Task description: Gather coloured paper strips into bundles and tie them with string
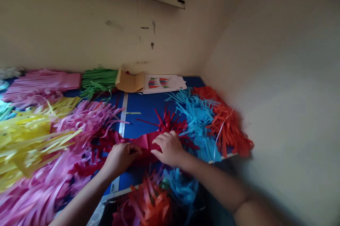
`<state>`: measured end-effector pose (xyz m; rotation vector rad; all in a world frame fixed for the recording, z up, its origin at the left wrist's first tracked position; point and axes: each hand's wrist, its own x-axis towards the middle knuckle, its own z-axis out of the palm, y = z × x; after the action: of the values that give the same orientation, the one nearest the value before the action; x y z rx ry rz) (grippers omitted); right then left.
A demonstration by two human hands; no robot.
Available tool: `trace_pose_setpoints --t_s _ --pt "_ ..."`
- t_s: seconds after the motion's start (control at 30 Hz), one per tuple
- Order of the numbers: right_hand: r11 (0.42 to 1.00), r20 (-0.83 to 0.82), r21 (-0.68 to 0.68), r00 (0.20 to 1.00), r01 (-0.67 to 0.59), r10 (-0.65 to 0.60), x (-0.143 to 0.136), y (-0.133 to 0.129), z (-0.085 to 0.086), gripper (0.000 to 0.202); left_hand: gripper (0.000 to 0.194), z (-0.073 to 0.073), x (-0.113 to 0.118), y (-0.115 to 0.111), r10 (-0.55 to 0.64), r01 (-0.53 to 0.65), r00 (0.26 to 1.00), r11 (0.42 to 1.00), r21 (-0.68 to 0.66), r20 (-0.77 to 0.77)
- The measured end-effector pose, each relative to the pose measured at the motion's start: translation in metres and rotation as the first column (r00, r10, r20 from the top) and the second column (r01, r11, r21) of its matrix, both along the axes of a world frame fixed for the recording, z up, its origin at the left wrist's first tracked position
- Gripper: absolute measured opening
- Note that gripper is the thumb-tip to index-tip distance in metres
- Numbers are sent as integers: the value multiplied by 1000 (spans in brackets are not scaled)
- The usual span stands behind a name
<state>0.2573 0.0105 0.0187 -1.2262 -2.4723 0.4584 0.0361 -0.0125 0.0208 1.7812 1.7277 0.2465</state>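
Between my two hands a piece of red fringed tissue paper (145, 142) lies on the blue table (138, 104), its cut strips spreading out to both sides. My left hand (122, 156) has its thumb and fingers closed on the left part of the red paper. On the right part rests my right hand (168, 148), fingers bent and spread, with a gap between thumb and fingertips. Just beyond that hand, loose red strips (170, 121) fan out. Blue fringed paper (198, 116) lies to their right.
Pink fringe (85, 120) and yellow fringe (23, 141) cover the left side. Green fringe (99, 79), a brown paper piece (130, 81) and a printed white sheet (166, 83) lie along the wall. Orange fringe (228, 127) hangs over the right edge; more orange fringe (152, 201) lies below the front edge.
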Motion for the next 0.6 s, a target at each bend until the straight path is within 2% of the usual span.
trace_pose_setpoints --t_s 0.07,0.17,0.37,0.47,0.6 --pt "994 22 -102 999 -38 40 -2 7 0 8 27 0 0 -2 1 -1 1000 1000 6 21" --pt "977 -17 -205 998 -62 60 -2 15 0 10 29 0 -1 -3 -14 13 999 1000 28 51" --pt "973 -40 -213 996 -87 80 3 16 1 5 33 -5 -4 -1 -77 74 992 997 36 102" --pt "972 -27 -194 991 -136 133 9 17 1 7 33 -9 -7 1 -54 55 992 998 -8 115" --pt "967 -41 -236 995 -94 87 12 20 1 4 30 -13 -7 2 1 5 993 999 -44 116"
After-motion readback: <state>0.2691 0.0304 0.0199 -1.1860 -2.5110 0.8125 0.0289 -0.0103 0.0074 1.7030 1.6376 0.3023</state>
